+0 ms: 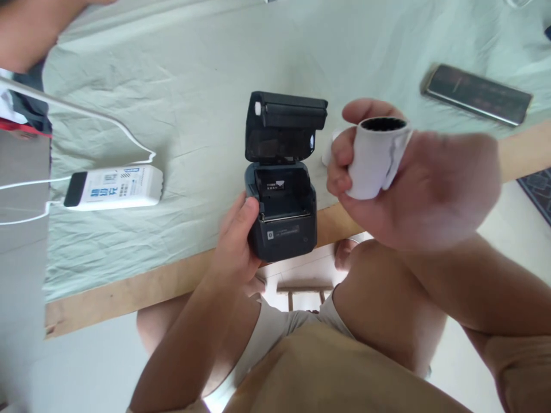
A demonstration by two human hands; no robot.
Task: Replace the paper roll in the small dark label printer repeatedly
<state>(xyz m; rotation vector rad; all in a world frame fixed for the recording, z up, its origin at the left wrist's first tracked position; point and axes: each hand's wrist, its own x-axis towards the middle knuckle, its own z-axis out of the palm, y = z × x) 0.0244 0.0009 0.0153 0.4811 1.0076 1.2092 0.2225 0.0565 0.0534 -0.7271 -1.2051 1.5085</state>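
Observation:
A small black printer (284, 241) stands with its lid (286, 123) raised, and its inner compartment shows no roll. My left hand (239, 238) grips its left side, the thumb on the upper edge of the body. To the right, my right hand (413, 178) holds a white paper roll (374, 166) with a dark hollow core, fingers and thumb curled round it. The roll's outer paper edge is loose and ragged on its right side. Behind the fingers of my right hand, a small white object (328, 150) is mostly hidden.
A white power strip (124, 187) with cables lies at left on the green cloth (193, 115). A dark, shiny oblong object (477, 94) lies at the right. The table's wooden edge (129, 297) runs below the hands. Another person's arm (34, 28) reaches in at top left.

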